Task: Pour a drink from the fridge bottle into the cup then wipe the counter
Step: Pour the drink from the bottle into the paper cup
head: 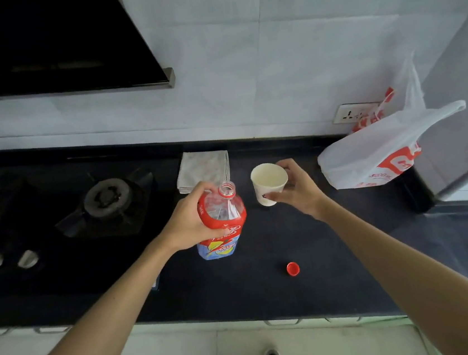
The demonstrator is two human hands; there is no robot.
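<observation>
A: Left hand [189,221]?
B: Fingers wrapped round the open bottle [226,210], upright on the counter [240,290]; its cap [292,268] lies apart (nearer the edge).
A: Right hand [297,189]?
B: Thumb and fingers clasp the cup [268,183], just beside the bottle.

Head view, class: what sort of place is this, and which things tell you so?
Most likely a home kitchen: a gas hob set in a dark counter, a range hood above it, and a wall socket on the tiled wall behind.
</observation>
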